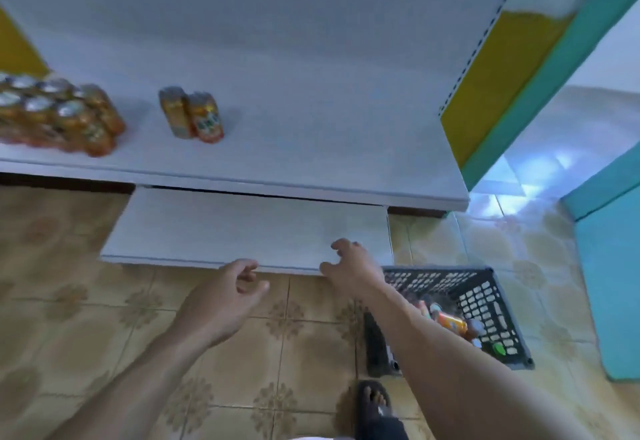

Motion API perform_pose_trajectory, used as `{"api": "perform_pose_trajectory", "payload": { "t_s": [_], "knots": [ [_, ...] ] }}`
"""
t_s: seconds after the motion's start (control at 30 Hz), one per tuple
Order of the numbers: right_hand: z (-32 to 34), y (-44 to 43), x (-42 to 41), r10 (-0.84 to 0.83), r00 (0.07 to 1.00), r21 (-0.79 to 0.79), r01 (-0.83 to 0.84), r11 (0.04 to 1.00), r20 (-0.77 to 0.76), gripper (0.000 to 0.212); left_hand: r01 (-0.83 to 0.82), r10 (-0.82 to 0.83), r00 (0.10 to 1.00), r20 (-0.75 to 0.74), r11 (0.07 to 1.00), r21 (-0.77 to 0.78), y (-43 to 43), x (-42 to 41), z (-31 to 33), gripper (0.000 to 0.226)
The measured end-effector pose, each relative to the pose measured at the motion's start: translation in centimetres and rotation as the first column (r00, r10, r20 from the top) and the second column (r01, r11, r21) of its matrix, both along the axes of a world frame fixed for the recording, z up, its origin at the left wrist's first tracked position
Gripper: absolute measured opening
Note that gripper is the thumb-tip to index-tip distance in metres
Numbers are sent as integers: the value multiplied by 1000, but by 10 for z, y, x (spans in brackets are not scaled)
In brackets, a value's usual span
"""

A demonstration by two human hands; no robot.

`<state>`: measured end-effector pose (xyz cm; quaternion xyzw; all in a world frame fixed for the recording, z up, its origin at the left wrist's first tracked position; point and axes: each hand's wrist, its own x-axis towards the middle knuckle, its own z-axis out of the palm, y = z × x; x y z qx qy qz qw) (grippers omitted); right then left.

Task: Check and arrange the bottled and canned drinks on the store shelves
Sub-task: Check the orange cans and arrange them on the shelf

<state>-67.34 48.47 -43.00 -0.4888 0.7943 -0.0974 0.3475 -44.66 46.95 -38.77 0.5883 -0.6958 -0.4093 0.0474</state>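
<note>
The can pack (59, 117), up-left of the left grip (225, 297), is cut off by the frame; two cans (192, 116) are seen near it on the shelf (311, 110). Both grips are loosely curled, nothing held. The basket (491, 304), right of the right grip (349, 266), is partly hidden by the forearm, its contents blurred.

At nine o'clock, the canned drinks (52, 117) have shiny metal tops under glossy clear film. The shelf (311, 110) is matt, smooth. At four o'clock, a black plastic crate (485, 304); glossy floor tiles (86, 301).
</note>
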Motion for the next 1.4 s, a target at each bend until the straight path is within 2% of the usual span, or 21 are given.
{"api": "perform_pose_trajectory", "payload": {
  "t_s": [0.1,0.27,0.37,0.53,0.77,0.93,1.2,1.3,1.4],
  "knots": [
    [52,-34,61,85,994,-96,-79,992,62,55,-100,100,995,-13,995,-9,-9,62,27,46],
    [99,-94,131,206,978,-181,-197,964,31,54,-234,227,967,-117,971,-51,-52,118,54,42],
    [104,-138,164,272,962,-200,-262,944,22,54,-330,314,934,-169,941,-76,-92,141,61,39],
    [99,-239,222,347,938,-257,-328,909,29,56,-401,393,914,-102,911,-90,-172,188,57,46],
    [88,-344,295,387,920,-233,-362,903,70,60,-496,492,868,-57,866,-71,-259,248,45,43],
    [73,-386,338,275,958,-240,-248,938,85,66,-475,473,879,-55,880,-25,-297,276,32,46],
    [46,-431,393,66,998,-177,-61,982,22,81,-267,268,963,-22,963,40,-359,326,21,46],
    [34,-439,403,-20,1000,-160,22,987,15,68,-177,178,984,-22,983,40,-378,343,20,45],
    [37,-427,407,-103,994,-220,108,969,38,64,-92,96,993,-74,994,57,-391,354,19,44]
  ]
}}
